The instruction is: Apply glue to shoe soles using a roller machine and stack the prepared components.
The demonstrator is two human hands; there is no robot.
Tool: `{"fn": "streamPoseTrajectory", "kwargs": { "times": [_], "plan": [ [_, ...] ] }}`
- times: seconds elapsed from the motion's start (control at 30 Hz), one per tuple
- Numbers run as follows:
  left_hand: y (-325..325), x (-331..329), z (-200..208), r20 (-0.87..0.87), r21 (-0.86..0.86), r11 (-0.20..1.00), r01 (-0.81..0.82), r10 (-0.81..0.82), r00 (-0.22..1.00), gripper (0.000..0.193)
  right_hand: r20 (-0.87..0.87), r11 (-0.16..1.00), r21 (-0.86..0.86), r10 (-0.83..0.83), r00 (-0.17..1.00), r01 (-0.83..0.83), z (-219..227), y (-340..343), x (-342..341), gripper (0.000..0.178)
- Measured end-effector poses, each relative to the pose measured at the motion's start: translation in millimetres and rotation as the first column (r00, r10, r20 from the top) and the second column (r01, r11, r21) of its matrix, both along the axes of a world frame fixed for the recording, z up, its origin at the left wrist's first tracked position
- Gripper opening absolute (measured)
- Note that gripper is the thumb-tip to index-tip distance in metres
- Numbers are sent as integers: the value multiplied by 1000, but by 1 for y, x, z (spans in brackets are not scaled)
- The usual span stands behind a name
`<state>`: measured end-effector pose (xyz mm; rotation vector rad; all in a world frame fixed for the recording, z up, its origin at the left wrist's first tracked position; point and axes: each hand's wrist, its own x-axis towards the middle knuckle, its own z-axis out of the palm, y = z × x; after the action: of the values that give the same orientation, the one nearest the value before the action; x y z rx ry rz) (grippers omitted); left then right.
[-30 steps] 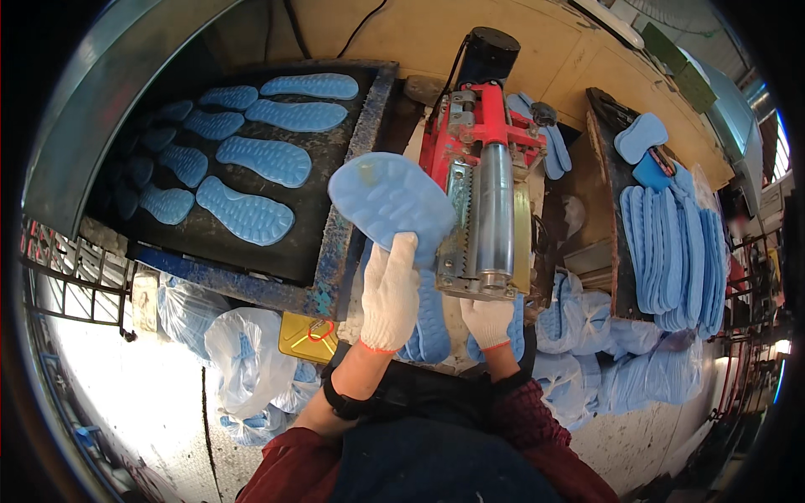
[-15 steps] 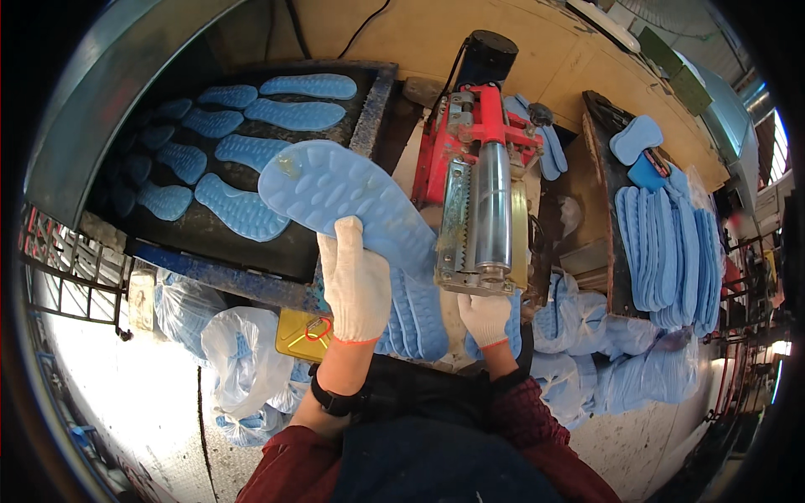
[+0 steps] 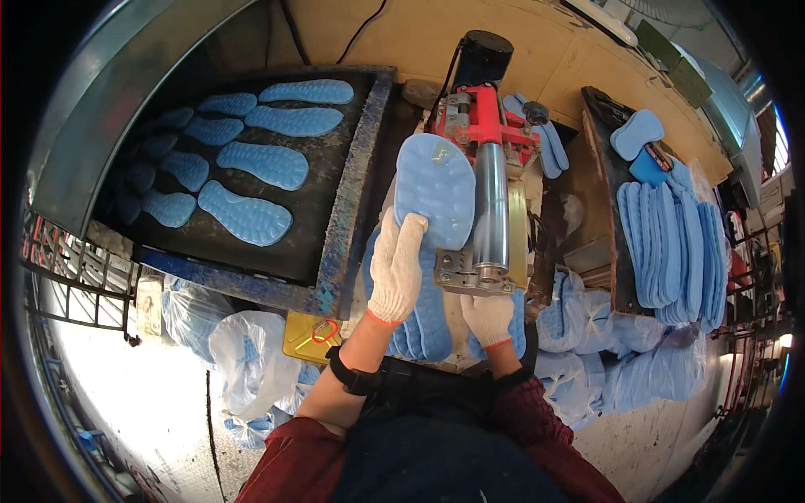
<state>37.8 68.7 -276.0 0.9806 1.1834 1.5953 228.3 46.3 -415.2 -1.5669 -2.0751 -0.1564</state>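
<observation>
My left hand, in a white knit glove, grips a light blue shoe insole with rounded bumps and a yellowish patch near its upper end. The insole stands close against the left side of a shiny metal roller on a machine with a red frame. My gloved right hand is at the near end of the roller, its fingers hidden under the machine. More blue insoles lie below my left hand, beside its wrist.
Left, a dark belt with a blue metal edge bears rows of insoles. Stacked insoles lie on a board at right. Plastic bags of insoles stand below, near a yellow tray. A black motor rises behind the roller.
My left hand has moved right with the insole, turning it from slanting over the belt's edge to nearly upright beside the roller. My right hand stays at the roller's near end.
</observation>
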Motion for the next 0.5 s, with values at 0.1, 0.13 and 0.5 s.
{"fn": "streamPoseTrajectory", "kwargs": {
  "times": [0.1,0.13,0.5],
  "plan": [
    [2,-2,-2,-37,-34,999,-8,7,999,28,14,1000,16,-3,1000,2,0,-1,1,17],
    [4,-3,-3,-36,-31,1000,-6,5,999,28,41,1000,-21,1,999,0,0,-1,1,17],
    [-8,-38,-12,720,89,992,90,-127,682,36,21,993,-121,13,1000,-10,-4,-1,4,18]
  ]
}}
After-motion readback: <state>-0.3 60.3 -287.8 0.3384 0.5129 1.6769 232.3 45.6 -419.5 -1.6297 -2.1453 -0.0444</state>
